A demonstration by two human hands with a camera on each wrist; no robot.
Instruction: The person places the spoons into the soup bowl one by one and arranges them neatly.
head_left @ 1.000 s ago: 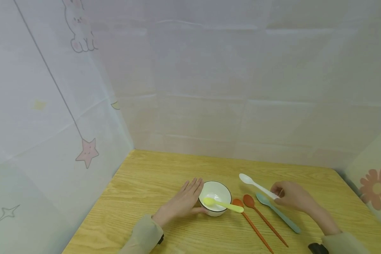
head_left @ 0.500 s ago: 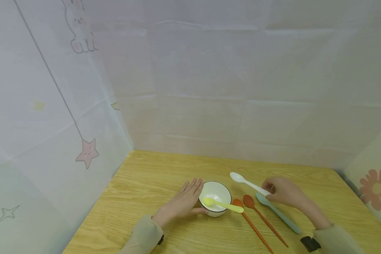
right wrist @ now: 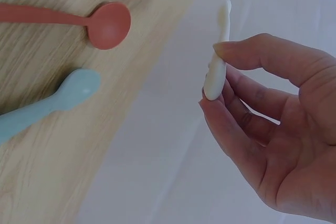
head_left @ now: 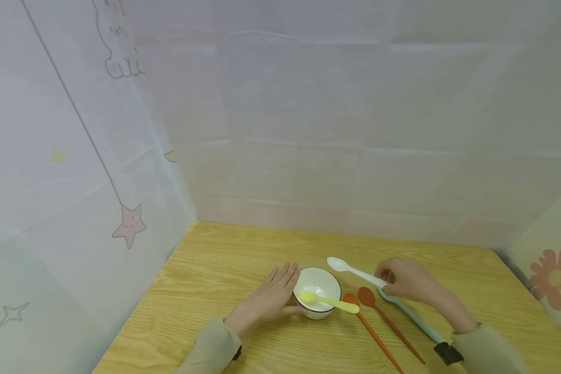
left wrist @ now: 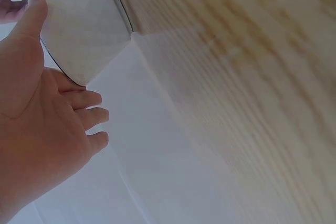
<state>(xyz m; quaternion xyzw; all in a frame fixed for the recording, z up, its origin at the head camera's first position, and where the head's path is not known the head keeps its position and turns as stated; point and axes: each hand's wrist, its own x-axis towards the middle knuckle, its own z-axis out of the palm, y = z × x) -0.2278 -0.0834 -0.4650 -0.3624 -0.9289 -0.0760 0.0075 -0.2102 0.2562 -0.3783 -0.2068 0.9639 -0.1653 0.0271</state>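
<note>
My left hand [head_left: 270,296] lies against the left side of a white bowl [head_left: 321,280] with a dark rim. Its fingers are straight along the wall, thumb at the near side; the left wrist view shows thumb and palm close to the bowl [left wrist: 86,24]. A yellow spoon [head_left: 331,301] lies across the bowl, handle over the right rim. My right hand [head_left: 409,280] pinches the handle end of a white spoon [head_left: 357,272] between thumb and fingers. The spoon's head points left, level with the bowl's back right rim. In the right wrist view the white spoon [right wrist: 216,74] appears nearly end-on.
Two orange-red spoons, one nearer the bowl [head_left: 376,337] and one beside it [head_left: 395,327], lie on the wooden table [head_left: 243,249]. A teal spoon [head_left: 416,317] lies right of them, partly under my right hand and wrist. Pale printed sheets [head_left: 299,130] stand behind and beside the table.
My right hand has carried the white spoon leftward, bringing its head closer to the bowl. My left hand, the bowl and the yellow spoon have stayed in place.
</note>
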